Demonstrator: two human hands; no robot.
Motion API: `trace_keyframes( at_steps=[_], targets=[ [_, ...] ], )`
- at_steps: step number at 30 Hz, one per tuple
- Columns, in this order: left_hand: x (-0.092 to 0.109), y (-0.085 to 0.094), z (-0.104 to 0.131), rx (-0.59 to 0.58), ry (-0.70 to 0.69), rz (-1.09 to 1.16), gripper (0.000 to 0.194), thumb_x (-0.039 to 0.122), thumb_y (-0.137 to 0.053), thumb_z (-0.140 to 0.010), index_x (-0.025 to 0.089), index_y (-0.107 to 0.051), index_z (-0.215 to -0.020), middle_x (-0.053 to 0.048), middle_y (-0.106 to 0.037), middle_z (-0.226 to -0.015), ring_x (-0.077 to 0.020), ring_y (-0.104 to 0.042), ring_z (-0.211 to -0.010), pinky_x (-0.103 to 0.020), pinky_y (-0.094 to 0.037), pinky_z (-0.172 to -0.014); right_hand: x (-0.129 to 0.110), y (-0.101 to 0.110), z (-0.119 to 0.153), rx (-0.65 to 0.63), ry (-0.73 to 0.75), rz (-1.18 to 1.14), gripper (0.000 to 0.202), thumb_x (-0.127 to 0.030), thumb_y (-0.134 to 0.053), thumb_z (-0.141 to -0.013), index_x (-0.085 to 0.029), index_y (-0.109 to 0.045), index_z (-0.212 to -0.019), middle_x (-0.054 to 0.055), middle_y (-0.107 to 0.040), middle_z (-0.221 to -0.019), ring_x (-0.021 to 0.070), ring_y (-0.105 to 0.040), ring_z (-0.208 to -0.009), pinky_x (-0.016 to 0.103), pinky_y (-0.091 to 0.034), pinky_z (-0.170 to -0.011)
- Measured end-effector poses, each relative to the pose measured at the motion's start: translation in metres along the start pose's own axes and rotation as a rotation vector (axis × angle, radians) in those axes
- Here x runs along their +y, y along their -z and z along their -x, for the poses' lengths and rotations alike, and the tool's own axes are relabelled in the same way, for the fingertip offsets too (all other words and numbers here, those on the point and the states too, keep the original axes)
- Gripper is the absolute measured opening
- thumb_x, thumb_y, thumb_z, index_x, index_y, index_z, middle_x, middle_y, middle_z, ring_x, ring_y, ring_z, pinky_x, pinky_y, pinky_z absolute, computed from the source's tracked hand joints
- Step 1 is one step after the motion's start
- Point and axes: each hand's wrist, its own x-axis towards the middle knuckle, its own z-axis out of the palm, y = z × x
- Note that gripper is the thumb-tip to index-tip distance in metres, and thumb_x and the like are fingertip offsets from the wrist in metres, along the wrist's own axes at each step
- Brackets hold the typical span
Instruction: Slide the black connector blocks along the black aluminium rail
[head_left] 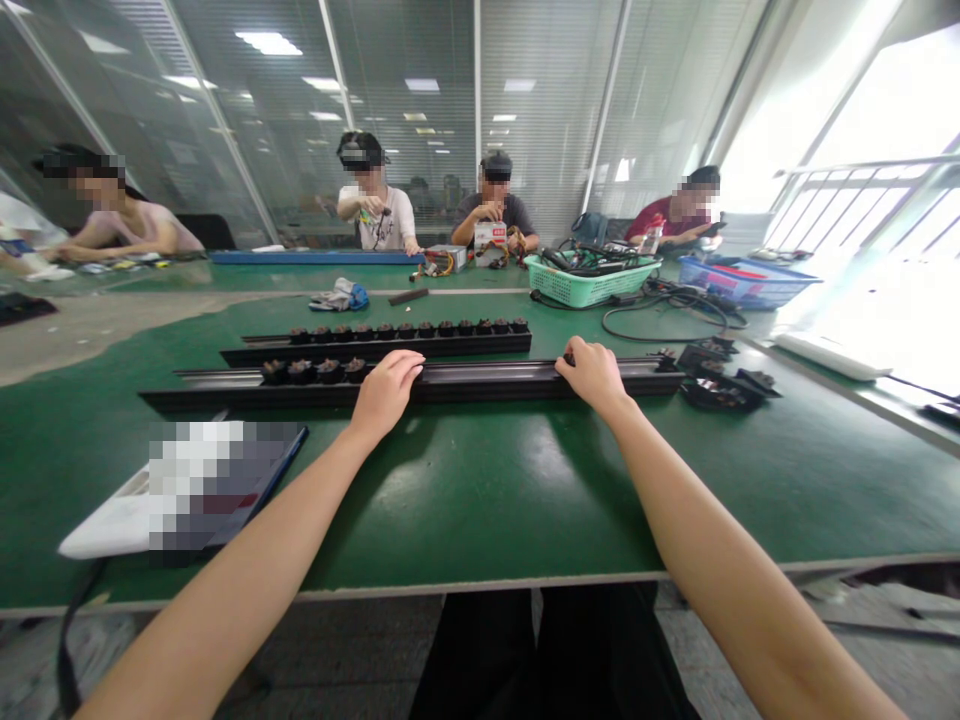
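Note:
A long black rail [495,388] lies across the green table, with several black round parts [301,372] seated in its left half. My left hand [388,390] rests on the rail just right of those parts, fingers together; whatever is under them is hidden. On the rail's right half, my right hand [594,372] pinches a small black part [569,358]. Behind it lies a second black rail [480,345], filled with a row of similar black parts [426,328]. More black parts [724,385] are piled beyond the front rail's right end.
At the front left are a white device [112,520] and a dark blue-edged folder [281,465]. Gloves [341,296], a green basket [592,287] of cables and a blue basket [750,285] stand farther back. Several people sit across the table.

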Motion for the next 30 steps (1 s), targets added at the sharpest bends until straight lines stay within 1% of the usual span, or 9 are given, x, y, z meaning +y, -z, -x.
trace_keyframes(
  at_steps=[15,23,27,30],
  targets=[
    [-0.001,-0.001,0.001,0.005,-0.009,-0.002,0.029,0.030,-0.047,-0.102,0.019,-0.073,-0.110,-0.010,-0.072,-0.121,-0.0256,-0.068,-0.114,-0.042,-0.051,-0.107,0.002,0.006,-0.001,-0.060,-0.045,0.009,0.021,-0.030,-0.050,-0.097,-0.017,-0.063,-0.108,0.013,-0.075,-0.105,0.0270,-0.066,-0.101,0.032,-0.038,-0.080],
    [-0.002,-0.001,0.000,0.003,-0.010,-0.002,0.029,0.030,-0.047,-0.101,0.019,-0.073,-0.110,-0.010,-0.072,-0.120,-0.0261,-0.067,-0.114,-0.043,-0.051,-0.107,0.002,0.006,-0.001,-0.079,-0.057,0.008,0.022,-0.031,-0.051,-0.097,-0.017,-0.062,-0.108,0.013,-0.075,-0.107,0.0269,-0.067,-0.103,0.032,-0.040,-0.082],
    [0.000,0.000,0.000,0.004,-0.009,-0.003,0.030,0.030,-0.047,-0.102,0.019,-0.073,-0.110,-0.010,-0.072,-0.121,-0.0259,-0.067,-0.114,-0.043,-0.051,-0.107,0.001,0.011,0.001,-0.109,-0.072,0.014,0.024,-0.034,-0.049,-0.099,-0.016,-0.061,-0.109,0.014,-0.074,-0.110,0.0282,-0.068,-0.105,0.033,-0.042,-0.084],
    [0.000,0.000,0.000,0.000,-0.009,-0.009,0.030,0.030,-0.046,-0.102,0.020,-0.073,-0.110,-0.010,-0.072,-0.121,-0.0256,-0.067,-0.114,-0.043,-0.051,-0.107,-0.002,0.018,0.003,-0.149,-0.125,0.015,0.030,-0.040,-0.049,-0.100,-0.015,-0.059,-0.115,0.017,-0.073,-0.111,0.0292,-0.068,-0.105,0.034,-0.044,-0.085]
  ],
)
